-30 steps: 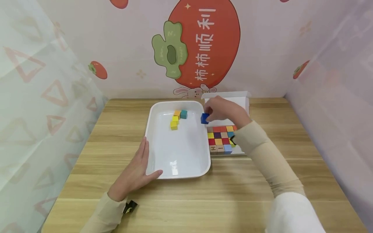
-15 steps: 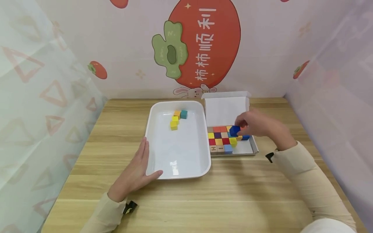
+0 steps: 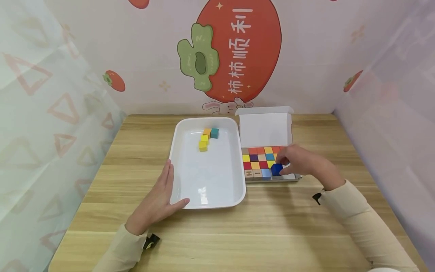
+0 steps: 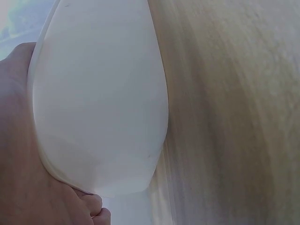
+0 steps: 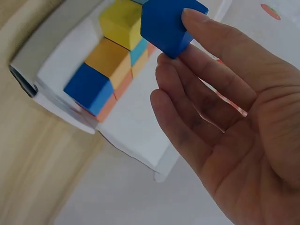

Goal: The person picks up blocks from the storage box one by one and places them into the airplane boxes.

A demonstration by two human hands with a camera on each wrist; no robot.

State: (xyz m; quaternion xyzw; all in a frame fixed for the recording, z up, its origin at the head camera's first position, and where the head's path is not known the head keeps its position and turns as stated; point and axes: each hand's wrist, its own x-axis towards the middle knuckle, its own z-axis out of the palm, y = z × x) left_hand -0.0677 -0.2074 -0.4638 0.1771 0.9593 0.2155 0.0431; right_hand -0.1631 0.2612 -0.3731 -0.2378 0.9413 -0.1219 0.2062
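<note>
My right hand (image 3: 300,163) pinches a dark blue cube (image 3: 276,169) between thumb and fingertips, low over the front right part of an open white cardboard box (image 3: 287,176). In the right wrist view the held blue cube (image 5: 166,23) shows close to a yellow cube (image 5: 121,23) in the box, with an orange cube (image 5: 108,57) and another blue cube (image 5: 89,89) beyond. My left hand (image 3: 156,202) rests with straight fingers against the near left corner of a white tray (image 3: 239,189). The left wrist view shows that hand on the tray's outer wall (image 4: 101,103).
Inside the tray lie a teal cube (image 3: 214,133), an orange cube (image 3: 207,132) and two yellow cubes (image 3: 202,146). Rows of coloured cubes, some lettered, fill the box's left part. Its lid (image 3: 264,130) stands open at the back. A printed backdrop (image 3: 146,56) rises behind the wooden table (image 3: 217,238).
The right hand has carried the blue cube from the tray's right rim rightward over the box, then down toward its front row. The left hand and tray have stayed put.
</note>
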